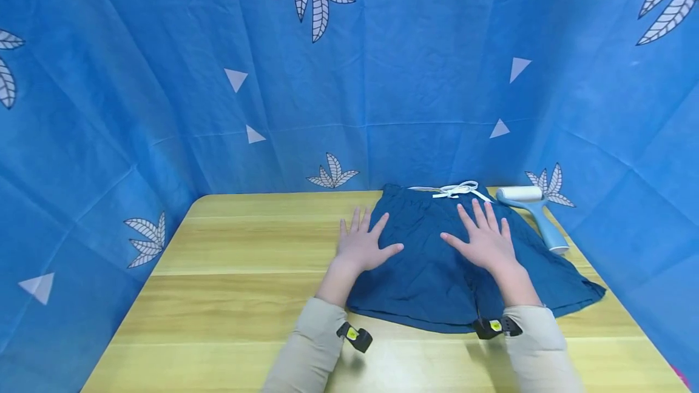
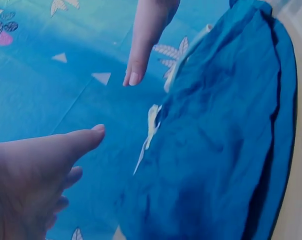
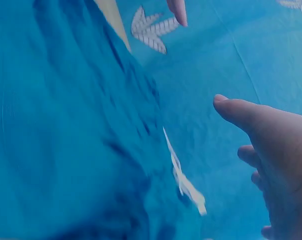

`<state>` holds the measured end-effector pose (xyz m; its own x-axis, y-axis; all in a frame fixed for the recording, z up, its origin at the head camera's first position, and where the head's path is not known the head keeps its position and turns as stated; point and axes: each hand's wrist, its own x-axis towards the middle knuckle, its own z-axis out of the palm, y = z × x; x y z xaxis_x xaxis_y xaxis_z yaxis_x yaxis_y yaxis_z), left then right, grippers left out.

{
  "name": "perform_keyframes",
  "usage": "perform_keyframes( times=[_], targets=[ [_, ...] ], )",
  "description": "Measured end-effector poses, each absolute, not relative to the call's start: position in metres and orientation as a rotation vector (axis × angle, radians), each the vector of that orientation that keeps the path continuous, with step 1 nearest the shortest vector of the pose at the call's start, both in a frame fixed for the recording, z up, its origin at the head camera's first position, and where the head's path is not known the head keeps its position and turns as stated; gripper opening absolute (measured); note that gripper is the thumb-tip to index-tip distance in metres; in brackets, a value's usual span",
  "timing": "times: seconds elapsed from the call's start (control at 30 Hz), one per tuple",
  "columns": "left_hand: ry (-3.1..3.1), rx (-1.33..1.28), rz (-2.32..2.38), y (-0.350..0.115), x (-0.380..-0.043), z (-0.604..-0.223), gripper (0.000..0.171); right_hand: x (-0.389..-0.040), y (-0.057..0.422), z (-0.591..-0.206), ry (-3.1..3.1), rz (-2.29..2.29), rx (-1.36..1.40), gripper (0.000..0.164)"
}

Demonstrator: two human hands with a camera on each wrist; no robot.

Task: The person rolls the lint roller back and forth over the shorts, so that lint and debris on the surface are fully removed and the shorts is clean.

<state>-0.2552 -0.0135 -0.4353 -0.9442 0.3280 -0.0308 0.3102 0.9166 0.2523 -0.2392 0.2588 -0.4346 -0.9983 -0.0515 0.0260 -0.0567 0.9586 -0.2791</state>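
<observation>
Dark blue shorts (image 1: 420,259) lie spread on the wooden table, waistband at the far side, with a white drawstring (image 1: 457,189) tied in a bow. My left hand (image 1: 363,247), fingers spread and straight, is over the left edge of the shorts. Over their right half is my right hand (image 1: 485,240), also with fingers fanned out. Both wrist views show the hands raised above the cloth, holding nothing. In the left wrist view the left thumb (image 2: 86,141) points toward the bow; the right thumb (image 3: 236,111) appears in the right wrist view.
A lint roller (image 1: 537,214) with a white roll and blue handle lies at the table's right edge, beside the shorts. Bare wooden tabletop (image 1: 235,284) extends to the left. A blue leaf-patterned curtain (image 1: 306,90) surrounds the back and sides.
</observation>
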Motion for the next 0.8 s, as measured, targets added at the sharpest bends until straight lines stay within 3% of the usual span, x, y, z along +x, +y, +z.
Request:
perform_keyframes(
  times=[0.4, 0.8],
  targets=[
    [2.87, 0.653, 0.29, 0.027, -0.254, -0.449, 0.078, -0.221, 0.32, -0.44, -3.22, 0.447, 0.005, 0.095],
    [2.826, 0.521, 0.188, 0.057, -0.25, -0.476, 0.073, -0.218, 0.341, -0.464, -3.379, 0.484, -0.03, 0.091]
  ],
)
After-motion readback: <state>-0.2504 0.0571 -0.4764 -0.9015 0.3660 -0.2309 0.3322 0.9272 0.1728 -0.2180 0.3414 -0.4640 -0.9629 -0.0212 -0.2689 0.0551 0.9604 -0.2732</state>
